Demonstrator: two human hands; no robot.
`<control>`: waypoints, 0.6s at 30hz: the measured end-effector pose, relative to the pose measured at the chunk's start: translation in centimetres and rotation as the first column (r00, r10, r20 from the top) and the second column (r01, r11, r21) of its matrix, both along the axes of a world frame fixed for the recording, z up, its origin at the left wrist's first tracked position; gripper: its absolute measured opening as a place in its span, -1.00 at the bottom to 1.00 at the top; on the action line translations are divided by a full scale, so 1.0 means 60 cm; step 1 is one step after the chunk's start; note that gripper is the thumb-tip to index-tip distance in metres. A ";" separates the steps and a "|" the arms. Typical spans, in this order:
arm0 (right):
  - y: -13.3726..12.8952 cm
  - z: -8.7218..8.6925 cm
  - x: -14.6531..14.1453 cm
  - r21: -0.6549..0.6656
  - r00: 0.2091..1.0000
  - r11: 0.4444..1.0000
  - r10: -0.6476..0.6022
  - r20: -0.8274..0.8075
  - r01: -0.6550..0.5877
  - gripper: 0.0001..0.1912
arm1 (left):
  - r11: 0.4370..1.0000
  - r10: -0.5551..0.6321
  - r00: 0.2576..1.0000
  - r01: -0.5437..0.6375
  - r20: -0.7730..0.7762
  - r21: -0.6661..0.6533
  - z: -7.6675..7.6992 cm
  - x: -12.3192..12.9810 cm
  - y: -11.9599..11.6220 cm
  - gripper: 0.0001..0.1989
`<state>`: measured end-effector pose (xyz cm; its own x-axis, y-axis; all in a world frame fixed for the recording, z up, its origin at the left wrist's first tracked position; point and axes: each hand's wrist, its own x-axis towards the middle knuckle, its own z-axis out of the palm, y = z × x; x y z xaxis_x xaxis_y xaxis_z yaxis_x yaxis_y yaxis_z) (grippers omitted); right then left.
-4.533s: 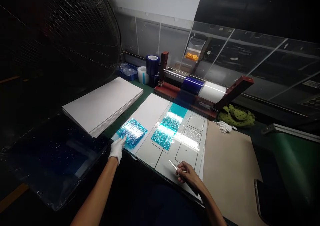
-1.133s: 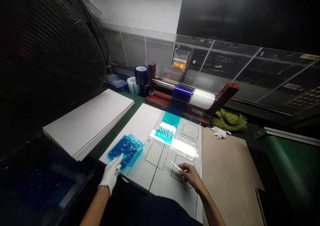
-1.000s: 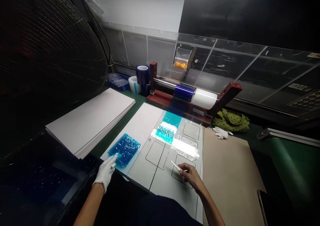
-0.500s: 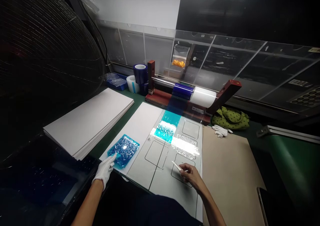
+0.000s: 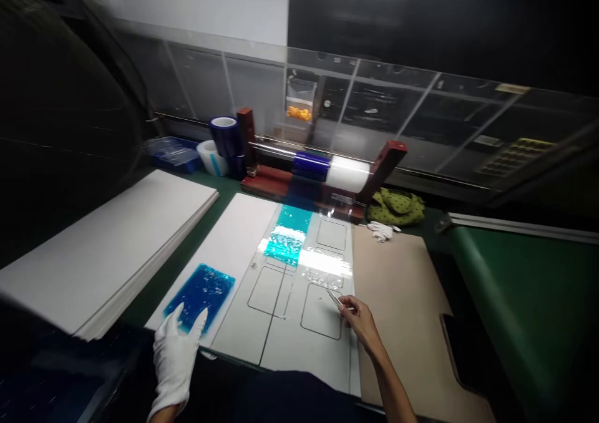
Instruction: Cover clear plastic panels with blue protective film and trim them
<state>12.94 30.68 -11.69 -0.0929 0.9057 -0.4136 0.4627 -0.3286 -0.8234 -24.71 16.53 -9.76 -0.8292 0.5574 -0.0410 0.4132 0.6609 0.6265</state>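
Observation:
My left hand (image 5: 178, 354), in a white glove, has its thumb and fingers spread at the near edge of a stack of blue film pieces (image 5: 206, 295). The stack lies on a white sheet (image 5: 241, 223). My right hand (image 5: 358, 317), bare, is closed on slim pale tweezers (image 5: 334, 298), tips pointing away to the left. It hovers over a pale board (image 5: 238, 335) marked with dark rounded rectangles. On that board lie a turquoise film strip (image 5: 290, 236) and a clear wrinkled film piece (image 5: 325, 276).
Behind the board stands a red-brown roll holder (image 5: 266, 183) with a blue film roll (image 5: 311, 166) and a white roll (image 5: 349, 175). A stack of white sheets (image 5: 112, 242) is at left. On the right are brown cardboard (image 5: 393, 292), a dark phone-like object (image 5: 463, 354) and a white glove (image 5: 382, 231).
The view has swung to the right. My left hand has moved from pinching the stack's near-left corner to spread fingers at its near edge. My right hand still holds the tweezers, slightly farther forward.

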 end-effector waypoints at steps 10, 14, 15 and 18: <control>0.030 -0.005 0.059 0.090 0.945 0.985 -0.164 0.282 0.144 -0.81 | 0.363 -0.932 0.346 0.902 -0.111 -0.236 -0.004 0.252 0.283 -0.17; 0.038 -0.012 0.049 0.064 0.958 0.989 -0.146 0.247 0.134 -0.84 | 0.172 -0.984 0.157 0.952 -0.081 -0.253 -0.028 0.298 0.344 -0.08; 0.040 -0.014 0.046 0.054 0.963 0.990 -0.142 0.229 0.133 -0.85 | 0.139 -0.989 0.124 0.958 -0.076 -0.252 -0.033 0.303 0.351 -0.06; 0.044 -0.025 0.042 0.004 0.979 0.991 -0.135 0.150 0.136 -0.84 | 0.080 -0.995 0.062 0.967 -0.083 -0.242 -0.044 0.309 0.361 -0.02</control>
<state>15.44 33.34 -13.18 0.0942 0.9031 -0.4189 0.5316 -0.4014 -0.7459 -6.15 38.17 -12.39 0.4777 0.8721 -0.1060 0.8195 -0.3989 0.4116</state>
